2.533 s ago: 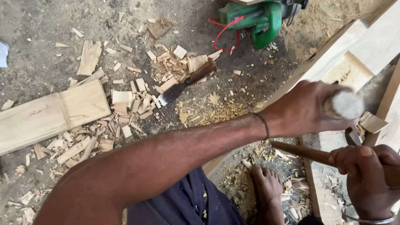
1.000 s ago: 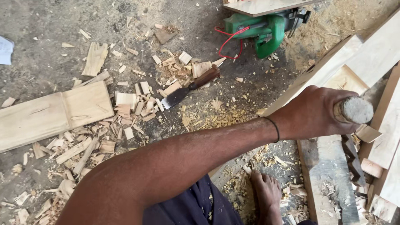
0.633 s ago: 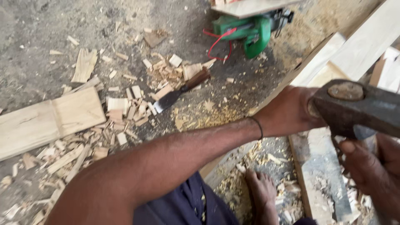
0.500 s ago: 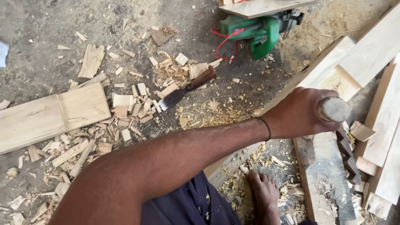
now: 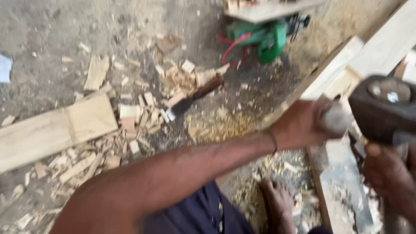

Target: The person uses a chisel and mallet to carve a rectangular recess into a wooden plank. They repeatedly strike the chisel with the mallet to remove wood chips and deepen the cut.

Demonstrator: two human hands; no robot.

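Left hand grips chisel handle | right hand holds hammer

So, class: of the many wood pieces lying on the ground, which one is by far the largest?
The long flat plank at the left edge. It is one broad board with a line across it, while the pieces scattered beside it are only small offcuts and chips.

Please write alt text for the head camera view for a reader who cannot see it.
The left hand grips a pale round chisel handle against a wooden board, while the right hand holds a dark hammer close beside it, blurred. Wood offcuts and a green power tool lie on the dirt floor.
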